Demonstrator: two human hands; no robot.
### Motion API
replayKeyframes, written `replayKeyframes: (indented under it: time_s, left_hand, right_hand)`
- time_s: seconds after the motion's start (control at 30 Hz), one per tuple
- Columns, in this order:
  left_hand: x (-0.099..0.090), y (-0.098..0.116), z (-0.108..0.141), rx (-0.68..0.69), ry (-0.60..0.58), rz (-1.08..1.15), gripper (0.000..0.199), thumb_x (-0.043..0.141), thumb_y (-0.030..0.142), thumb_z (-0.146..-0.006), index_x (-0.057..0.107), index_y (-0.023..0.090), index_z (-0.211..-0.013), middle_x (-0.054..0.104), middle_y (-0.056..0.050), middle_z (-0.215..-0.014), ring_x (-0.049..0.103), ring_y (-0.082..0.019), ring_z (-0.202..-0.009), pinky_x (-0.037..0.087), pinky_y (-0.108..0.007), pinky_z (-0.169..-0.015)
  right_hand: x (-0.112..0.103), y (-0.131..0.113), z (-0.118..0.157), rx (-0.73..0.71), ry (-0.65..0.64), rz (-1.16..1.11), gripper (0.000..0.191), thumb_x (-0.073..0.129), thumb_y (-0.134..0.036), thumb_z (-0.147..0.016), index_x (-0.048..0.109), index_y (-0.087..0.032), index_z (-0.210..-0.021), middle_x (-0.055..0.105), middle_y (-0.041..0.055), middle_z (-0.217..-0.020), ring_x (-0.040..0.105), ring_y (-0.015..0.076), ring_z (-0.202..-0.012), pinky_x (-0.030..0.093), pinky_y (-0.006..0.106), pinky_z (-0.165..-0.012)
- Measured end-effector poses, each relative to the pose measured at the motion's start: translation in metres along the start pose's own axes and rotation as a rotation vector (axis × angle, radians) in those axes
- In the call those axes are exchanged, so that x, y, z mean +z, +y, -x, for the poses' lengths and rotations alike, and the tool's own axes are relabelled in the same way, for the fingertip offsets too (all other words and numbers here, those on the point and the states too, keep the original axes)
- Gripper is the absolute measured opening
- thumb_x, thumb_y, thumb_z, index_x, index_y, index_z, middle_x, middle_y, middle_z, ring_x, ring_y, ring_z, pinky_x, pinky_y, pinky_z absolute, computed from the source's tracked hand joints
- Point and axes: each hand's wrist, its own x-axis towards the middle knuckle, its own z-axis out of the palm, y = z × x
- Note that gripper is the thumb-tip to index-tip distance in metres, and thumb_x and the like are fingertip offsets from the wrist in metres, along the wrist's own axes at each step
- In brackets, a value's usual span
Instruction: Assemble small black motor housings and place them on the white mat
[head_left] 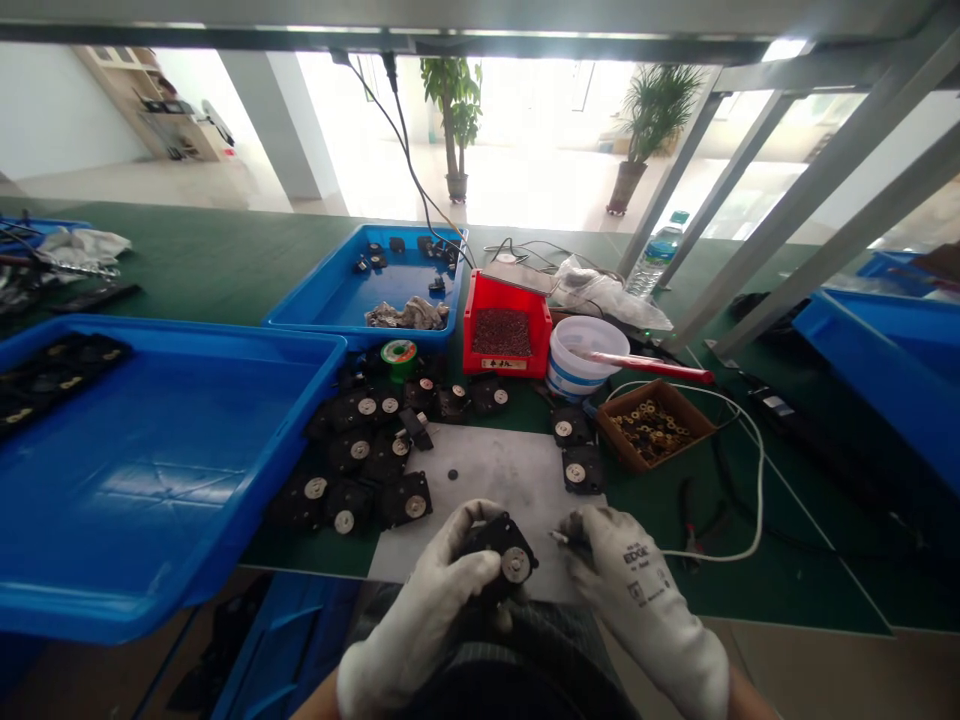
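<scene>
your left hand (427,590) is closed around a black part (495,550) with a round metal hub, holding it over the front edge of the white sheet (487,480). your right hand (630,590) is almost closed, with its fingers pinched on a small pointed item (559,537). the tip of the item is just beside the black part, and contact cannot be confirmed. what the item is cannot be told from this view.

status of the parts: a group of matching black parts (360,460) lies on the worktop (787,570) beyond the left side of the sheet, and two more black parts (581,468) lie near its far right corner. further black parts (52,375) sit in the far left corner of the large blue tray (187,480). you cannot tell from this view whether those differ from the parts on the worktop.

also within reach are a cardboard tray (652,425) of brass rings and a red bin (502,365) of dark granules.

labels: the back of your right glove (637,570) reads "edge", with smaller print below it that cannot be read. the white label on the red bin is too small to read.
</scene>
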Motion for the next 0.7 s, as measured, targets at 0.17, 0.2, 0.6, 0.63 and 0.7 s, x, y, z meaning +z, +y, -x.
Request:
replayKeyframes:
  time_s: [0.17, 0.2, 0.6, 0.63, 0.7]
  left_hand:
    - [-0.004, -0.009, -0.004, 0.010, -0.036, -0.018, 0.067, 0.078, 0.034, -0.082, 0.054, 0.019, -0.143, 0.069, -0.006, -0.096, 0.067, -0.018, -0.074, 0.055, -0.028, -0.065]
    - [-0.004, -0.011, -0.005, 0.014, -0.042, -0.028, 0.068, 0.080, 0.035, -0.081, 0.056, 0.019, -0.142, 0.069, -0.006, -0.096, 0.067, -0.019, -0.076, 0.055, -0.028, -0.066]
    - [0.003, -0.010, -0.001, 0.069, -0.041, -0.120, 0.059, 0.084, 0.038, -0.077, 0.069, 0.021, -0.131, 0.072, -0.009, -0.107, 0.069, -0.027, -0.092, 0.060, -0.035, -0.080]
    - [0.003, -0.009, -0.001, 0.075, -0.042, -0.119, 0.058, 0.084, 0.039, -0.077, 0.070, 0.021, -0.130, 0.072, -0.009, -0.108, 0.069, -0.027, -0.092, 0.061, -0.036, -0.083]
    - [0.003, -0.009, 0.000, 0.083, -0.046, -0.119, 0.058, 0.084, 0.039, -0.077, 0.071, 0.022, -0.130, 0.074, -0.009, -0.107, 0.070, -0.026, -0.092, 0.060, -0.037, -0.087]
  right_hand:
    - [-0.025, -0.001, 0.008, -0.011, 0.047, -0.212, 0.031, 0.042, -0.029, -0.105, 0.071, -0.025, -0.116, 0.080, 0.0061, -0.098, 0.078, 0.0233, -0.094, 0.065, 0.038, -0.083]
    - [-0.029, -0.006, 0.009, -0.011, 0.057, -0.243, 0.032, 0.041, -0.030, -0.107, 0.071, -0.025, -0.116, 0.080, 0.0063, -0.101, 0.078, 0.0221, -0.096, 0.065, 0.035, -0.083]
    - [-0.042, -0.054, -0.007, -0.287, 0.173, -0.201, 0.021, 0.052, -0.019, -0.100, 0.073, -0.021, -0.101, 0.083, 0.0073, -0.089, 0.078, 0.0232, -0.073, 0.056, 0.037, -0.072]
    - [-0.043, -0.054, -0.007, -0.290, 0.164, -0.195, 0.020, 0.052, -0.019, -0.100, 0.073, -0.020, -0.101, 0.083, 0.0072, -0.089, 0.078, 0.0234, -0.072, 0.056, 0.037, -0.071]
    - [-0.043, -0.055, -0.008, -0.292, 0.167, -0.189, 0.020, 0.053, -0.019, -0.100, 0.073, -0.020, -0.101, 0.083, 0.0075, -0.090, 0.078, 0.0235, -0.072, 0.056, 0.038, -0.071]
